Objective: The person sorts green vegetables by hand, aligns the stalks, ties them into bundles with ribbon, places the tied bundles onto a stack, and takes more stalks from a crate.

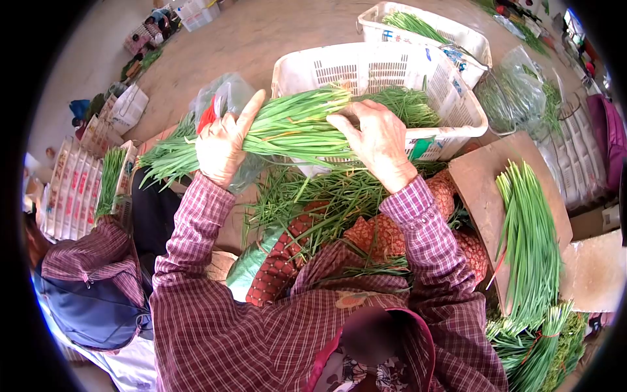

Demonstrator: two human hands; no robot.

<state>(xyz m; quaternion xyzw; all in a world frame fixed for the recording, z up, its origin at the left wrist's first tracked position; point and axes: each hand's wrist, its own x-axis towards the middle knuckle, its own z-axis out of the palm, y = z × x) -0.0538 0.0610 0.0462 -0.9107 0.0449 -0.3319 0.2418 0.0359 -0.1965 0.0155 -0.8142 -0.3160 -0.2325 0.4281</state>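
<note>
A thick bundle of garlic chives (297, 124) lies sideways in front of me, held up above my lap. My left hand (224, 145) is wrapped round its leafy part, with one finger pointing up. At the other end my right hand (377, 138) is closed, thumb and fingers pinched at the pale stem ends; a few yellowed blades show there. Loose chives (339, 209) are spread over my lap, on a patterned red cloth (372, 235). Just behind the bundle stands a white plastic crate (313, 65) with more greens inside.
A second white crate (480, 49) stands farther back. To the right, a large chive bundle (529, 242) leans on a brown board (490, 170), with tied bunches (539, 349) below. A clear plastic bag (513, 95) holds greens. A person in a dark vest (98, 294) sits at the left.
</note>
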